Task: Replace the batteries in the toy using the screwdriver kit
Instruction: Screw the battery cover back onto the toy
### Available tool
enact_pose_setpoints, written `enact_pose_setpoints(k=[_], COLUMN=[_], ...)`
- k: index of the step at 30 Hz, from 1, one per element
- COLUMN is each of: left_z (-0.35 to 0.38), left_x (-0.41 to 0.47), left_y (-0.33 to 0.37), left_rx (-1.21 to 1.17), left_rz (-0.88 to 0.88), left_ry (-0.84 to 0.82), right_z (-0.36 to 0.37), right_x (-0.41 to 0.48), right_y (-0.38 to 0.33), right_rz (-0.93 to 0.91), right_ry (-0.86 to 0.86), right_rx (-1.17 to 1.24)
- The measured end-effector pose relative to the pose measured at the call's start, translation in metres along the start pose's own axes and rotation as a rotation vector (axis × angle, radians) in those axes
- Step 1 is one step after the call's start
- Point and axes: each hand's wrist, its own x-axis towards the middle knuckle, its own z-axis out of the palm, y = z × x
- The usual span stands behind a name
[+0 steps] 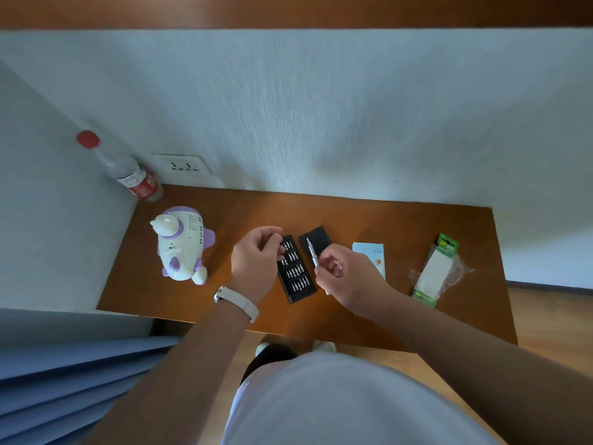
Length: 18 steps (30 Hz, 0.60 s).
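Note:
A white and purple toy (183,245) lies on the left of the wooden desk (385,220). The black bit tray (295,271) of the screwdriver kit lies open at the middle, its black lid (317,237) beside it. My right hand (340,271) grips a silver screwdriver handle (312,252), tip pointing away from me over the lid. My left hand (256,255) hovers over the tray's left edge with fingers curled; whether it pinches a bit is hidden. A green battery pack (438,271) lies at the right.
A plastic bottle with a red cap (128,171) leans in the back left corner by a wall socket (183,164). A light blue card (372,255) lies right of the kit. Walls bound the desk at back and left. Blue folded fabric (73,387) is at lower left.

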Motion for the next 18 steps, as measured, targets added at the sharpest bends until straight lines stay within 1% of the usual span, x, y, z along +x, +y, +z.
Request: enact_pose_setpoints(k=[4,10,15,18], left_z=[-0.008,-0.023,-0.039,-0.051], left_x=[-0.006,-0.015,-0.02,-0.021], left_y=[0.019,0.038,0.052,0.059], left_rx=[-0.117,-0.297,-0.543,-0.6], left_rz=[0.007,-0.013,-0.08,-0.081], left_ry=[0.025,0.006,-0.042,-0.066], right_z=[-0.008,-0.01,-0.009,-0.007], right_x=[0.001,0.003,0.004,0.004], right_y=[-0.019,-0.046,-0.068,-0.083], right_rz=[-0.035,-0.101,-0.134,-0.134], right_ry=[0.002,-0.023,-0.012,0.008], right_rx=[0.06,0.071,0.083,0.12])
